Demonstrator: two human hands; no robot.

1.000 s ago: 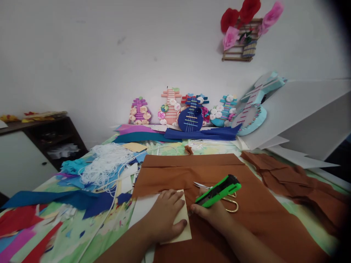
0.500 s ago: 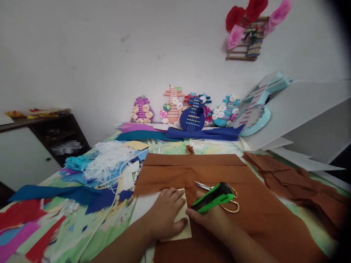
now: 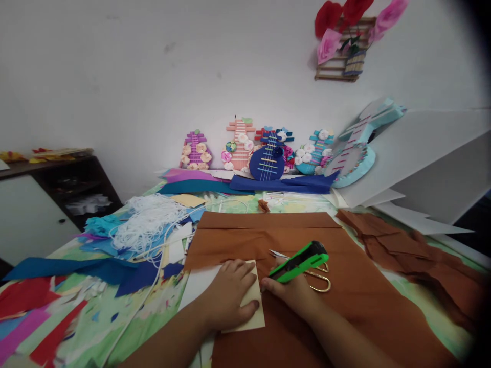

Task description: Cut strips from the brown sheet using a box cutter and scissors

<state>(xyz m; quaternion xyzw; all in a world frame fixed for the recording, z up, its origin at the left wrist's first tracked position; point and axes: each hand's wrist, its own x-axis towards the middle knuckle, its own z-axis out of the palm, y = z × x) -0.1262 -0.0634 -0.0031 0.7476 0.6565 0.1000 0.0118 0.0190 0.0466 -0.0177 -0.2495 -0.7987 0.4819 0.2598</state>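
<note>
My left hand [image 3: 232, 295] lies flat with its fingers stretched, pressing a cream rectangle of card [image 3: 255, 321] onto brown fabric [image 3: 307, 337]. In my right hand [image 3: 293, 295] is a green and black utility knife [image 3: 301, 261], tilted, with its lower end close to the card's right edge. The blade tip is too small to make out. Gold-handled scissors [image 3: 320, 282] rest on the fabric, partly hidden behind the knife and my right hand. A white sheet [image 3: 194, 286] shows under the fabric's left side.
White string [image 3: 148, 225] is heaped at the left, near blue strips [image 3: 72, 268] and red scraps [image 3: 26, 301]. Crumpled brown fabric [image 3: 414, 255] lies right. Decorated lute-shaped crafts [image 3: 267, 162] line the wall. White boards [image 3: 433, 163] lean at the back right.
The whole view has shifted slightly. My right hand and the knife have moved up a little along the card's right edge; my left hand stays on the card.
</note>
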